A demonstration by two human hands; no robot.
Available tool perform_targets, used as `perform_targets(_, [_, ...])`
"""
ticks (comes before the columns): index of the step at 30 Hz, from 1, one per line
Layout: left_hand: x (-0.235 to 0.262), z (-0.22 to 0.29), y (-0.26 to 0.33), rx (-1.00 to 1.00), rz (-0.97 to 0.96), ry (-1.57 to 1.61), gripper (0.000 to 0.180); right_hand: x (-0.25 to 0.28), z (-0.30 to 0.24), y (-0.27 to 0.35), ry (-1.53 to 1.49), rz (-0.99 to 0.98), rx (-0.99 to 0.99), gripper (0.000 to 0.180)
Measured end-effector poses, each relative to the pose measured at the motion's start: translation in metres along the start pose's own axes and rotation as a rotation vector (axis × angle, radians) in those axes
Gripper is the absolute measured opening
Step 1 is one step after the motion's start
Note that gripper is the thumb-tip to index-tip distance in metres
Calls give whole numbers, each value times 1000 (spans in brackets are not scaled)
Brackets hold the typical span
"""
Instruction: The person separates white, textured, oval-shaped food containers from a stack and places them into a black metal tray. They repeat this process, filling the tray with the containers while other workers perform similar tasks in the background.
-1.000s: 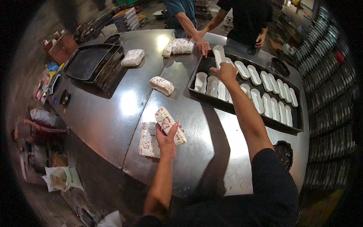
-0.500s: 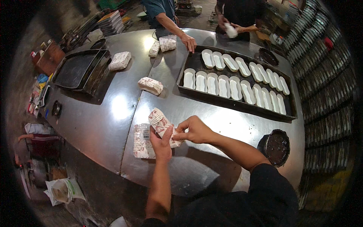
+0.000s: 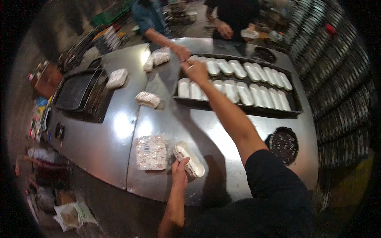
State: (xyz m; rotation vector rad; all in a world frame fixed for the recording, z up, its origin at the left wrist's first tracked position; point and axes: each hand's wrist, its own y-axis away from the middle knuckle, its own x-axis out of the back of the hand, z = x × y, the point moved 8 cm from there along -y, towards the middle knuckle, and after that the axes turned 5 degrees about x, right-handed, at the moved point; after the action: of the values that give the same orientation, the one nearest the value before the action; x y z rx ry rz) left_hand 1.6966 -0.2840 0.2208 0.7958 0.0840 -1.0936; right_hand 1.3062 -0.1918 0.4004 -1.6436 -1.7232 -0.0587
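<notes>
My left hand [image 3: 179, 172] grips a stack of oblong paper baking cups [image 3: 191, 162], its open white side turned up, low over the near part of the metal table. Stretched out to the far left corner of a big black baking tray [image 3: 238, 108], my right hand [image 3: 195, 71] is blurred, and I cannot make out what its fingers hold. White paper cups [image 3: 244, 93] stand in two rows inside the tray. A co-worker's hand [image 3: 180, 51] is right by mine at that corner. Left of the stack lies a printed, clear-wrapped pack [image 3: 151, 152].
More wrapped packs [image 3: 147, 99] lie farther off on the table [image 3: 158, 123]. Dark empty trays [image 3: 81, 89] are stacked at left. A round dark pan [image 3: 283, 145] sits at right. Across the table another person holds a white cup [image 3: 250, 34]. Racks of pans [image 3: 337, 107] line the right side.
My right hand has left the cup stack and reached forward to the tray's far left corner. My left hand has moved right and lower, turning the stack open side up.
</notes>
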Motion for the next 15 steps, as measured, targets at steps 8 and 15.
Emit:
perform_targets(8, [-15, -28, -16, -305, 61, -752, 76, 219, -80, 289, -216, -112, 413, 17])
perform_targets(15, [-12, -2, 30, -871, 164, -904, 53, 444, 8, 593, 89, 476, -296, 12])
